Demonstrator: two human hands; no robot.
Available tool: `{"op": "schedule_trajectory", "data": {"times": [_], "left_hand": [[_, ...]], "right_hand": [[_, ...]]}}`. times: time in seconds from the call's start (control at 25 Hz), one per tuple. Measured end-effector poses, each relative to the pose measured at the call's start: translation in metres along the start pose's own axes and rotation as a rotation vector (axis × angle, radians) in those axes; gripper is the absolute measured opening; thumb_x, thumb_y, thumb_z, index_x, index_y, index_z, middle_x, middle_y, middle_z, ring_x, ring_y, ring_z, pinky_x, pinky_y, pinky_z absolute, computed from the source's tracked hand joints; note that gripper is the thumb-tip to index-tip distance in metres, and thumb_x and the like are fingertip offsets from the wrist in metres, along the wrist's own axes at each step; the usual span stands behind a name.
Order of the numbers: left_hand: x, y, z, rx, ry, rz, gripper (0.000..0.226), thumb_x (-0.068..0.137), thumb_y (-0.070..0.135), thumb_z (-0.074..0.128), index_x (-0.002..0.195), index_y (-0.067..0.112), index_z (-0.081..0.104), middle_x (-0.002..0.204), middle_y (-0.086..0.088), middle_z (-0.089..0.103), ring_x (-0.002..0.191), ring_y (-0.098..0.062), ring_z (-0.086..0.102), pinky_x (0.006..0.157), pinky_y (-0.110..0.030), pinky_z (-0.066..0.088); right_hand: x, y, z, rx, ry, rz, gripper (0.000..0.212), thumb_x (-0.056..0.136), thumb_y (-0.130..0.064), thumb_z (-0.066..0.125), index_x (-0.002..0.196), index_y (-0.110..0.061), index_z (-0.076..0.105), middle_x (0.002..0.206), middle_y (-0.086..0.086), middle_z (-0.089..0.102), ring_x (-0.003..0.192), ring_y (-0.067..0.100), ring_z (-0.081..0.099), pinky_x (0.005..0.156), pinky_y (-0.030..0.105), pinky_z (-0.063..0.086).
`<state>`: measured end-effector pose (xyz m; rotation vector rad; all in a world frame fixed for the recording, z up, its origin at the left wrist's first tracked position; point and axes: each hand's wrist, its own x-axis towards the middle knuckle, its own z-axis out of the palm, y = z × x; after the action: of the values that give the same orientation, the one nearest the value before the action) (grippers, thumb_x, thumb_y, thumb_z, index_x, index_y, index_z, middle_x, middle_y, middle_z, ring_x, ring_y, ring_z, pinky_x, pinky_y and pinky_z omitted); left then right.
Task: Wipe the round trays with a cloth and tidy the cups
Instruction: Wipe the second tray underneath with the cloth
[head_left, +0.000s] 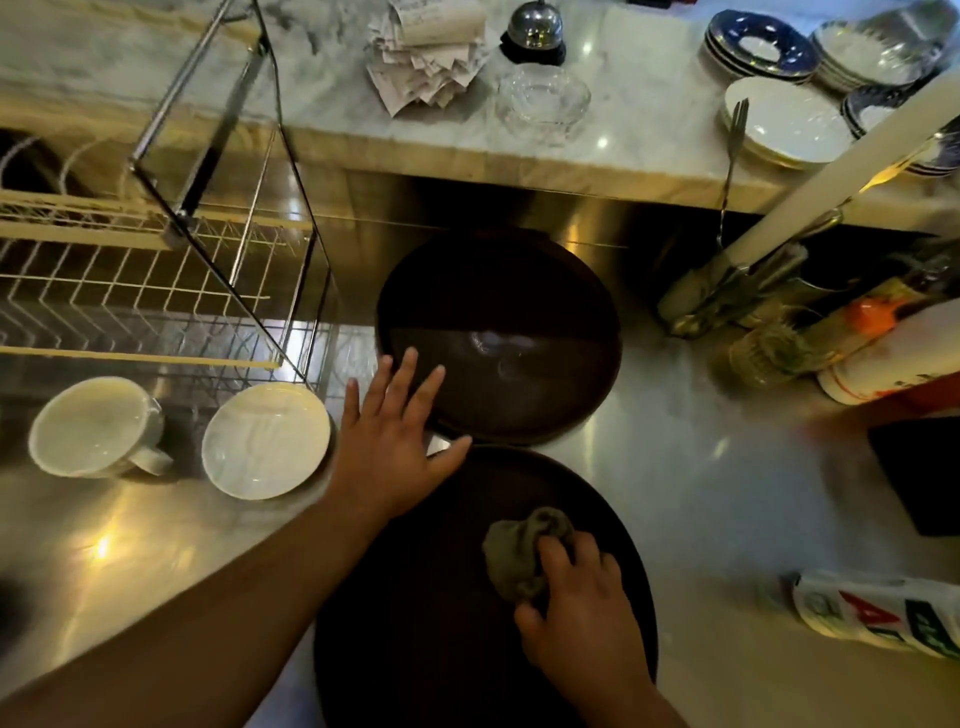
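Observation:
Two dark brown round trays lie on the steel counter: the far tray (519, 291) and the near tray (415, 613) in front of me. My right hand (582, 618) presses a crumpled grey-green cloth (519, 551) onto the near tray. My left hand (395, 441) is spread flat with fingers apart, resting across the near rim of the far tray and the far rim of the near tray. A white cup (93, 426) with a handle and a white saucer-like bowl (265, 441) sit to the left.
A wire dish rack (156, 291) stands at the left. The marble ledge (649, 135) behind holds paper slips, a bell, a glass dish and stacked plates. Cutlery holder, bottles and a dark object crowd the right side; a printed packet (878, 613) lies lower right.

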<state>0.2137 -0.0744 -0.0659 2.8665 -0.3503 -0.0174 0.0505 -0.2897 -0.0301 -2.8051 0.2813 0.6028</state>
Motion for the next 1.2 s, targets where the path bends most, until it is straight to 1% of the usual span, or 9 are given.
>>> {"op": "schedule_trajectory", "data": {"times": [0.28, 0.4, 0.52, 0.6, 0.72, 0.84, 0.92, 1.04, 1.2], "left_hand": [[0.068, -0.011, 0.017, -0.010, -0.038, -0.031, 0.085, 0.087, 0.078, 0.034, 0.159, 0.038, 0.013, 0.171, 0.002, 0.006, 0.158, -0.019, 0.000, 0.126, -0.055, 0.005], [0.072, -0.015, 0.024, 0.010, -0.045, -0.030, 0.080, 0.087, 0.074, 0.036, 0.157, 0.035, 0.026, 0.169, 0.001, 0.018, 0.157, -0.021, 0.010, 0.126, -0.053, 0.012], [0.076, -0.017, 0.026, 0.045, -0.054, -0.033, 0.078, 0.087, 0.072, 0.037, 0.155, 0.033, 0.034, 0.166, 0.001, 0.029, 0.154, -0.023, 0.019, 0.125, -0.053, 0.017], [0.077, -0.018, 0.027, 0.053, -0.060, -0.029, 0.078, 0.087, 0.071, 0.038, 0.155, 0.033, 0.035, 0.165, 0.001, 0.030, 0.153, -0.024, 0.021, 0.125, -0.052, 0.017], [0.078, -0.019, 0.030, 0.055, -0.051, -0.029, 0.076, 0.087, 0.069, 0.041, 0.154, 0.032, 0.036, 0.165, 0.001, 0.030, 0.154, -0.024, 0.020, 0.125, -0.052, 0.015], [0.076, -0.017, 0.028, 0.052, -0.035, -0.023, 0.076, 0.087, 0.067, 0.045, 0.154, 0.033, 0.037, 0.165, 0.002, 0.030, 0.154, -0.023, 0.020, 0.126, -0.048, 0.011], [0.079, -0.018, 0.032, 0.051, -0.037, -0.028, 0.076, 0.085, 0.065, 0.048, 0.153, 0.032, 0.040, 0.164, 0.002, 0.033, 0.153, -0.024, 0.022, 0.126, -0.047, 0.010], [0.080, -0.016, 0.029, 0.063, -0.032, -0.036, 0.076, 0.084, 0.064, 0.050, 0.152, 0.031, 0.043, 0.163, 0.000, 0.036, 0.152, -0.025, 0.025, 0.125, -0.047, 0.010], [0.080, -0.013, 0.026, 0.064, -0.031, -0.040, 0.076, 0.082, 0.061, 0.049, 0.150, 0.029, 0.048, 0.160, -0.001, 0.040, 0.150, -0.027, 0.031, 0.124, -0.051, 0.016]], "right_hand": [[0.031, 0.036, -0.048, 0.553, 0.111, -0.029, 0.054, 0.069, -0.042, 0.070, 0.122, -0.045, 0.060, 0.114, -0.035, 0.046, 0.094, -0.012, 0.057, 0.072, 0.004, 0.043], [0.071, 0.030, -0.090, 0.762, 0.253, 0.024, 0.053, 0.072, -0.035, 0.073, 0.106, -0.069, 0.051, 0.113, -0.026, 0.055, 0.095, -0.010, 0.060, 0.069, 0.011, 0.050], [0.139, 0.014, -0.128, 0.846, 0.452, -0.022, 0.045, 0.076, -0.038, 0.067, 0.115, -0.057, 0.054, 0.115, -0.017, 0.057, 0.099, -0.005, 0.061, 0.069, 0.012, 0.055], [0.192, -0.006, -0.147, 0.761, 0.538, -0.106, 0.045, 0.080, -0.037, 0.065, 0.123, -0.043, 0.056, 0.120, -0.010, 0.054, 0.103, 0.001, 0.059, 0.081, 0.016, 0.054], [0.281, -0.036, -0.163, 0.561, 0.629, -0.188, 0.047, 0.080, -0.034, 0.066, 0.126, -0.029, 0.060, 0.123, 0.003, 0.053, 0.108, 0.022, 0.059, 0.091, 0.036, 0.053], [0.347, -0.055, -0.158, 0.196, 0.426, -0.220, 0.050, 0.083, -0.030, 0.066, 0.133, -0.025, 0.060, 0.136, 0.015, 0.052, 0.117, 0.040, 0.054, 0.095, 0.044, 0.051], [0.372, -0.061, -0.143, -0.029, 0.261, -0.216, 0.047, 0.084, -0.030, 0.064, 0.131, -0.027, 0.060, 0.138, 0.013, 0.052, 0.121, 0.042, 0.050, 0.097, 0.044, 0.049], [0.363, -0.068, -0.126, -0.044, 0.214, -0.265, 0.042, 0.082, -0.032, 0.063, 0.125, -0.030, 0.062, 0.132, 0.009, 0.056, 0.116, 0.040, 0.053, 0.093, 0.044, 0.052], [0.291, -0.054, -0.105, -0.052, 0.137, -0.588, 0.032, 0.075, -0.036, 0.061, 0.105, -0.029, 0.067, 0.103, 0.001, 0.063, 0.093, 0.030, 0.060, 0.077, 0.041, 0.055]]}}
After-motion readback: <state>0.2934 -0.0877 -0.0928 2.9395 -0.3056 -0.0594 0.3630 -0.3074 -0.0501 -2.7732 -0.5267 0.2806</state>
